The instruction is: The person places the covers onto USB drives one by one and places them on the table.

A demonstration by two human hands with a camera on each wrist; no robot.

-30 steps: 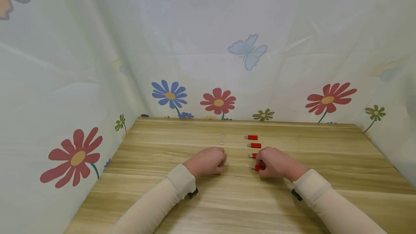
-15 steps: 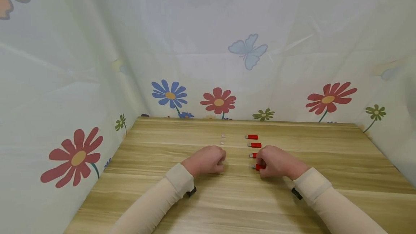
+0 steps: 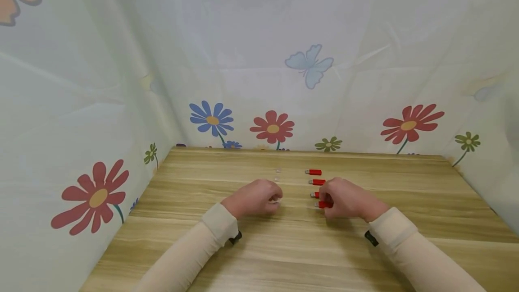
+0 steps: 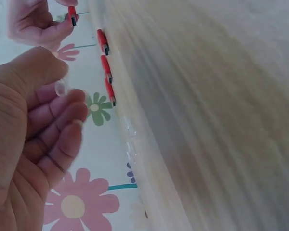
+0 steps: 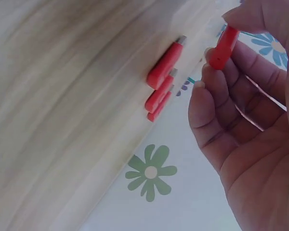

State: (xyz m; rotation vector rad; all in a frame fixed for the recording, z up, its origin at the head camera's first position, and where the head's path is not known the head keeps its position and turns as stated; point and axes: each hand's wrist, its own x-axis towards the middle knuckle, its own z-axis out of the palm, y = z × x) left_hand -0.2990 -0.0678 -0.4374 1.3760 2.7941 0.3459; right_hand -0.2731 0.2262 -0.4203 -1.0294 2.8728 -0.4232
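Note:
My right hand pinches a red USB stick between thumb and fingers, its metal plug pointing left. In the right wrist view the stick is above the wooden table. Facing it, my left hand pinches a small clear cap, probably for a USB stick, between thumb and index finger. A gap separates cap and stick. Three more red USB sticks lie in a column beyond the right hand: a far one, a middle one and a near one, partly covered by the fingers.
Two small clear caps lie on the wooden table, left of the red sticks. A white curtain with printed flowers stands behind the table and along its sides. Dark wrist straps show under both cuffs.
Both hands have risen slightly from the table. The red USB stick has come up with my right hand, and the clear cap now shows in my left fingers.

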